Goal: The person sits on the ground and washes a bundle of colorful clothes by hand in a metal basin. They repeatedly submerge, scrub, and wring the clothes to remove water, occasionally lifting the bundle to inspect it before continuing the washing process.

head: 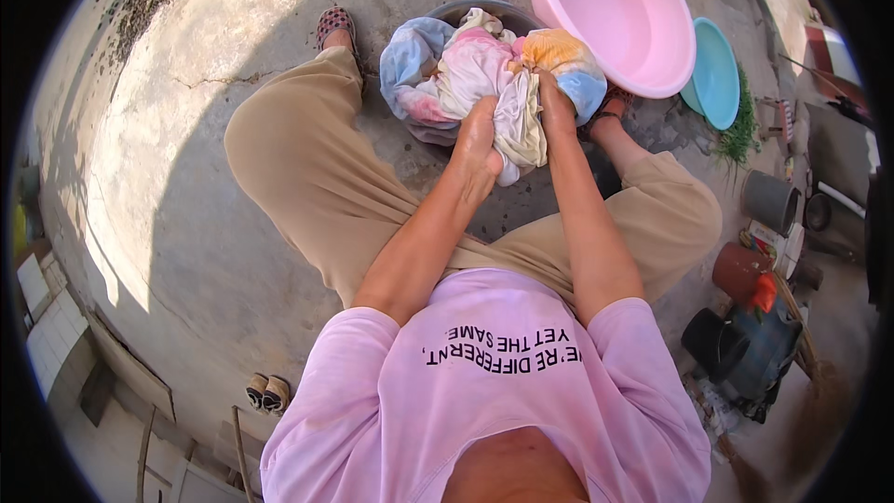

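Wet-looking cloth [475, 66] in white, pink, blue and orange is bunched over a metal basin [482, 4] between my feet. My left hand [478, 136] is closed around the near left side of the white and cream part, with its thumb side against the folds. On the right of the same bundle my right hand [557, 103] grips the cloth near the orange and blue part. A white end of the cloth hangs down between my wrists. Most of the basin is hidden under the fabric.
A large pink plastic basin [614, 10] tilts beside the metal one, touching the cloth. Turquoise basins [714, 73] lie farther right, near some green plants [737, 127]. Buckets [768, 201] and a broom stand along the right. A pair of shoes [267, 393] rests on the concrete at lower left.
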Demonstrator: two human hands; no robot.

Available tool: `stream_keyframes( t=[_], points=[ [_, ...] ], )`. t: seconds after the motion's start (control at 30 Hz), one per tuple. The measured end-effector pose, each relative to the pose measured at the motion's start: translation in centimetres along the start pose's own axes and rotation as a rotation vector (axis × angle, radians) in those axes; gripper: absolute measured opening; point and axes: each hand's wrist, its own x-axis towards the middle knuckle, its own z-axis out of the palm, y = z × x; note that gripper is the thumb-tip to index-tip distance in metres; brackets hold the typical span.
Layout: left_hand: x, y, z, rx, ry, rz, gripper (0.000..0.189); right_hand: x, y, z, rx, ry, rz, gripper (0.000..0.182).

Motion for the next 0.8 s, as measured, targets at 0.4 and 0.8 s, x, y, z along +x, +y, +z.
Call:
stream_keyframes(
  t=[0.4, 0.8],
  points=[
    [0.8, 3.9, -1.5, -0.12, -0.068, 0.282, 0.037, -2.6, -3.2, -3.5, 0.842, 0.027, 0.02, 0.042],
    [-0.9, -0.1, -4.4, 0.469, 0.02, -0.398, 0.065, -4.8, -9.0, -2.8, 1.071, -0.097, -0.296, 0.048]
  ],
)
